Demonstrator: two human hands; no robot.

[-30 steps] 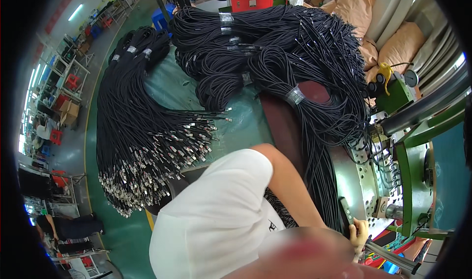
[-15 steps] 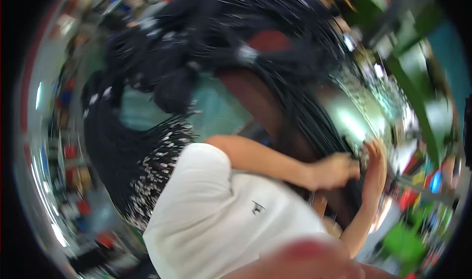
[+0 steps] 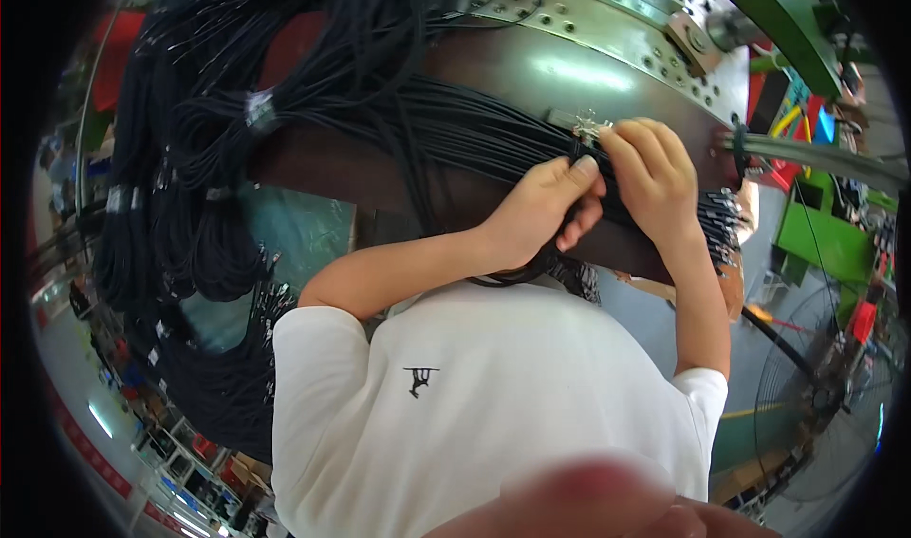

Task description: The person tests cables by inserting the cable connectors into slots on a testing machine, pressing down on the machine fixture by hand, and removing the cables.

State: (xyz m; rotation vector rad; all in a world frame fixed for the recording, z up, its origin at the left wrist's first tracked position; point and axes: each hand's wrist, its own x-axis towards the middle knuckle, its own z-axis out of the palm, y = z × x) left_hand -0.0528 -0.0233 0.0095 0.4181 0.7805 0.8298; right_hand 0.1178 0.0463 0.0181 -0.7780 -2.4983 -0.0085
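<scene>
"Across the brown work surface (image 3: 323, 173), what lies between the person and the far side?"

"Long black cables (image 3: 455, 125). They run from left to right, from a clear band (image 3: 259, 109) gathering them on the left to the two hands on the right."

"What is the left hand (image 3: 546, 206) doing?"

"It's closed on a few of those cables, thumb uppermost, fingers curled under on the near side."

"And the right hand (image 3: 655, 173)?"

"Just to the right, fingers bent and bunched, tips close against some silvery ends (image 3: 590, 125). I can't tell whether it is pinching one of them; the fingers cover the spot."

"Anything beside those ends?"

"Slightly left and far, a flat grey piece (image 3: 562, 118) lies partly behind them. Past that, toward the far right, is a metal plate (image 3: 588, 40) with rows of holes."

"What about right of the wrist?"

"More pale-tipped cable ends (image 3: 721, 225) stick out there, near the right end of the surface."

"And over on the left?"

"Coiled black bundles (image 3: 228, 244) sit beside a green sheet (image 3: 308, 230). Well apart from them, on the near right, stands a fan (image 3: 818, 400) with a wire guard."
</scene>
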